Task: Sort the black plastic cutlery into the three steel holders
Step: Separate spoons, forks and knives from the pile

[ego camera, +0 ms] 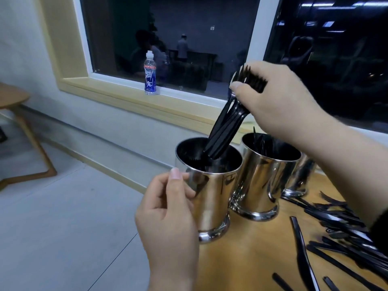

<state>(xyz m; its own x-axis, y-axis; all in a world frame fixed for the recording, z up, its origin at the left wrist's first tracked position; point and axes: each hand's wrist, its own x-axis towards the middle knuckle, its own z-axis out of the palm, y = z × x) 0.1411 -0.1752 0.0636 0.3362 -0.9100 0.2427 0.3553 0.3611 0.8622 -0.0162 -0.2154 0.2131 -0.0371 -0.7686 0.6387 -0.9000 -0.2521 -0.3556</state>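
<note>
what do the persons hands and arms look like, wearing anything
Both hands are bare: no gloves, rings or watch show. The left hand and its wrist are uncovered down to the frame edge. The right hand leads into a bare forearm, with the edge of a dark sleeve showing at the right border. Fingernails are short and unpainted.

Right hand (279, 101) grips a bunch of black forks (226, 122) by the tine end, handles dipping into the nearest steel holder (210, 185). Left hand (168, 217) curls around that holder's side. 2nd holder (264, 177) sits just beside it w/ cutlery inside, 3rd holder (298, 179) mostly hidden behind the arm. Loose cutlery pile (340, 234) on the wooden counter (252, 259). Drink bottle (150, 74) on the window sill (126, 95).
</note>
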